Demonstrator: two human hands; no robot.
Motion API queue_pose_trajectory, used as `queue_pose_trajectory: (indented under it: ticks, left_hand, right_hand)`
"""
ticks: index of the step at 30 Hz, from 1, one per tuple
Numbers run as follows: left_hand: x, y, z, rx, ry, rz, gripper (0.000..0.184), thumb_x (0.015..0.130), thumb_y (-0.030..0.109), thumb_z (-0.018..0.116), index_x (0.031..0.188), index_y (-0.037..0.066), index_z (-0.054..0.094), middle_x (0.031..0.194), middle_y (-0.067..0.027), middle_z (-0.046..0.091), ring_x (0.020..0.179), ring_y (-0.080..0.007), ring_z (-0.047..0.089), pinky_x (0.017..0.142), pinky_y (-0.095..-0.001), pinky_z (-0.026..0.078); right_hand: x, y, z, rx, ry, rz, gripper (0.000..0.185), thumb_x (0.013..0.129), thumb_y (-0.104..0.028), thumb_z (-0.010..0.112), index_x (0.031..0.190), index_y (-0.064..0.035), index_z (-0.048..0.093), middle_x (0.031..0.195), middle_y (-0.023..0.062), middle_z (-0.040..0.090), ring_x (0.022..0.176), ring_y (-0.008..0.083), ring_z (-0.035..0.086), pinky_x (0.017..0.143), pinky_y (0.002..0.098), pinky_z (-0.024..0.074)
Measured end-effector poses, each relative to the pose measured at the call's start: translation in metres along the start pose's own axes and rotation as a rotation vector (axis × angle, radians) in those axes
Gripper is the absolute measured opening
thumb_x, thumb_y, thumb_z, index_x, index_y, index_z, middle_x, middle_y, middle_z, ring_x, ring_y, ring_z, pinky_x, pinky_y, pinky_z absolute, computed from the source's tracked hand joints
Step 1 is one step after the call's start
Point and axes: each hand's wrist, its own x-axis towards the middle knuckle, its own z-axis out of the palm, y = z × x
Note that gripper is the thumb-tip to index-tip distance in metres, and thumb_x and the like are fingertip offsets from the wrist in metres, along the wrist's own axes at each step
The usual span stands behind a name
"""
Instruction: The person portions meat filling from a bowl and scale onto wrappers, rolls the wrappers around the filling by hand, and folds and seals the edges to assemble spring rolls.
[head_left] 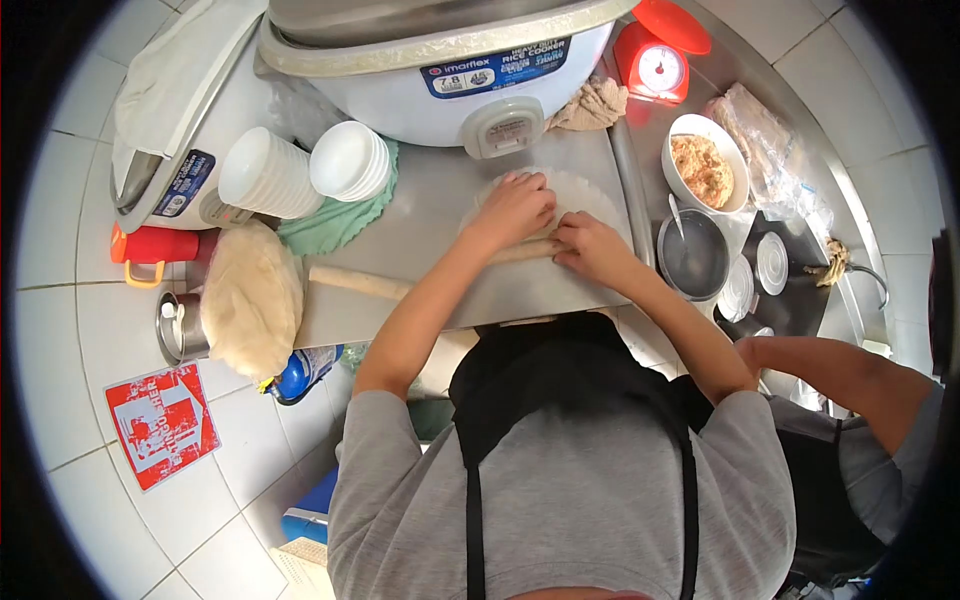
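A thin round pale wrapper lies flat on the steel counter. My left hand rests over its left part with fingers curled in on the sheet. Just in front, my right hand has its fingertips closed on the right end of a pale dough roll, at the wrapper's near edge. Further left a long slim dough roll lies on the counter, its right end behind my left forearm. My palms hide part of the wrapper.
A big rice cooker stands behind my hands, with stacked white bowls to its left. A bagged pale bundle sits at the left edge. Rightward are a bowl of filling, a dark pot and a red scale. Another person's arm is at right.
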Motion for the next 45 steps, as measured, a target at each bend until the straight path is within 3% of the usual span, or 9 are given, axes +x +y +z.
queue_pose_trajectory:
  ticks: [7, 13, 19, 25, 32, 39, 43, 45]
  left_hand:
    - [0.007, 0.003, -0.005, -0.002, -0.145, -0.016, 0.012, 0.073, 0.014, 0.066, 0.081, 0.008, 0.059, 0.087, -0.0067, 0.06, 0.09, -0.025, 0.057, 0.083, -0.0355, 0.038]
    - [0.012, -0.003, -0.004, -0.014, -0.071, -0.041, 0.012, 0.073, 0.012, 0.065, 0.082, 0.007, 0.059, 0.08, -0.0099, 0.063, 0.081, -0.0284, 0.06, 0.074, -0.0379, 0.044]
    - [0.031, -0.011, -0.009, -0.135, -0.294, -0.141, 0.02, 0.073, 0.01, 0.062, 0.092, 0.004, 0.059, 0.092, -0.0137, 0.064, 0.087, -0.0288, 0.061, 0.074, -0.0395, 0.048]
    - [0.045, -0.02, -0.001, -0.186, -0.376, -0.252, 0.022, 0.078, 0.011, 0.05, 0.097, 0.003, 0.059, 0.098, -0.0161, 0.064, 0.09, -0.0299, 0.061, 0.079, -0.0371, 0.048]
    - [0.048, -0.023, 0.008, -0.14, -0.362, -0.27, 0.02, 0.082, 0.017, 0.049, 0.094, 0.003, 0.058, 0.094, -0.0173, 0.063, 0.089, -0.032, 0.06, 0.076, -0.041, 0.047]
    - [0.046, -0.011, -0.001, -0.107, -0.353, -0.298, 0.021, 0.085, 0.018, 0.047, 0.095, 0.002, 0.057, 0.092, -0.0184, 0.062, 0.088, -0.0341, 0.059, 0.075, -0.0424, 0.046]
    - [0.044, -0.007, -0.007, -0.134, -0.356, -0.258, 0.019, 0.086, 0.015, 0.047, 0.096, 0.001, 0.056, 0.092, -0.0184, 0.062, 0.088, -0.0338, 0.059, 0.076, -0.0424, 0.046]
    - [0.031, 0.005, -0.017, -0.18, -0.139, -0.163, 0.018, 0.086, 0.014, 0.05, 0.095, 0.001, 0.058, 0.091, -0.0181, 0.062, 0.086, -0.0332, 0.06, 0.074, -0.041, 0.046]
  right_hand:
    - [0.002, -0.001, -0.01, 0.025, 0.012, -0.045, 0.026, 0.069, -0.012, 0.071, 0.092, -0.0041, 0.064, 0.098, 0.0083, 0.057, 0.096, 0.0274, 0.055, 0.081, 0.0379, 0.048]
    - [0.011, 0.003, -0.003, 0.081, -0.055, -0.033, 0.024, 0.067, -0.011, 0.073, 0.089, -0.0038, 0.064, 0.101, 0.0082, 0.058, 0.1, 0.0279, 0.055, 0.083, 0.0392, 0.0477]
    - [0.026, 0.001, -0.003, 0.141, -0.175, 0.024, 0.026, 0.062, -0.011, 0.076, 0.084, -0.0041, 0.066, 0.097, 0.0099, 0.062, 0.092, 0.0294, 0.06, 0.08, 0.0398, 0.0492]
    - [0.028, 0.004, 0.007, 0.106, -0.18, 0.047, 0.027, 0.059, -0.013, 0.078, 0.083, -0.0057, 0.067, 0.09, 0.0109, 0.063, 0.088, 0.0304, 0.061, 0.077, 0.0406, 0.0491]
    - [0.027, 0.003, -0.006, 0.155, -0.264, 0.023, 0.031, 0.058, -0.013, 0.078, 0.085, -0.0052, 0.065, 0.086, 0.011, 0.062, 0.087, 0.0304, 0.059, 0.077, 0.0396, 0.0476]
    - [-0.005, 0.032, -0.03, 0.098, -0.181, 0.181, 0.035, 0.056, -0.01, 0.079, 0.087, -0.0023, 0.064, 0.087, 0.013, 0.062, 0.087, 0.0303, 0.059, 0.077, 0.0391, 0.0475]
    - [0.002, 0.035, -0.04, 0.142, -0.262, 0.166, 0.028, 0.062, -0.009, 0.074, 0.087, -0.0005, 0.064, 0.088, 0.0138, 0.063, 0.084, 0.0301, 0.061, 0.075, 0.0374, 0.0486]
    - [0.007, 0.036, -0.06, 0.222, -0.218, 0.127, 0.024, 0.066, -0.008, 0.07, 0.088, 0.0, 0.065, 0.085, 0.0148, 0.064, 0.081, 0.0302, 0.062, 0.073, 0.037, 0.0489]
